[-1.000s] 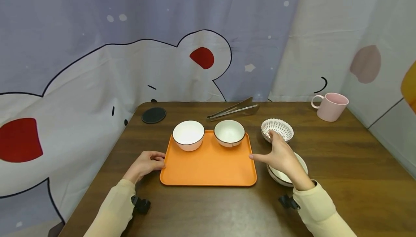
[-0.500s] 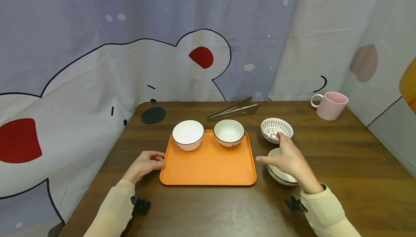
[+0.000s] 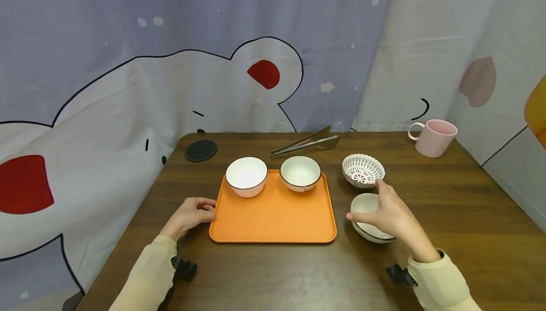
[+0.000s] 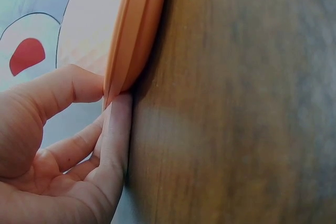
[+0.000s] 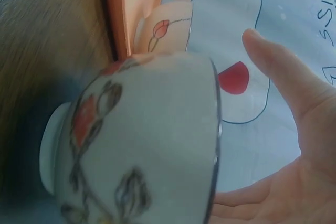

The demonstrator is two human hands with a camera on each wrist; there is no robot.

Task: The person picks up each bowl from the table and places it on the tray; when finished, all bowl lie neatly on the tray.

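Note:
At the left edge of the orange tray [image 3: 273, 221], my left hand [image 3: 187, 216] pinches the rim; in the left wrist view the thumb [image 4: 79, 85] lies against its upper side and a finger under it. My right hand [image 3: 394, 216] hovers over a flower-patterned bowl [image 3: 365, 202] right of the tray, thumb and fingers spread wide, gripping nothing. The right wrist view has this bowl [image 5: 152, 135] upright on the table, apart from the thumb. On the tray's far side stand a white bowl [image 3: 247, 173] and a pale patterned bowl [image 3: 300, 172].
A white openwork basket [image 3: 362, 171] sits just beyond the right bowl. Metal tongs [image 3: 304, 144] lie behind the tray. A pink mug [image 3: 435, 139] stands far right, and a dark round coaster [image 3: 201, 150] lies far left. A patterned curtain [image 3: 213, 83] hangs behind the table.
My right hand has moved right and a little toward me, from beside the tray's right edge to over the right bowl. My left hand keeps its hold on the tray.

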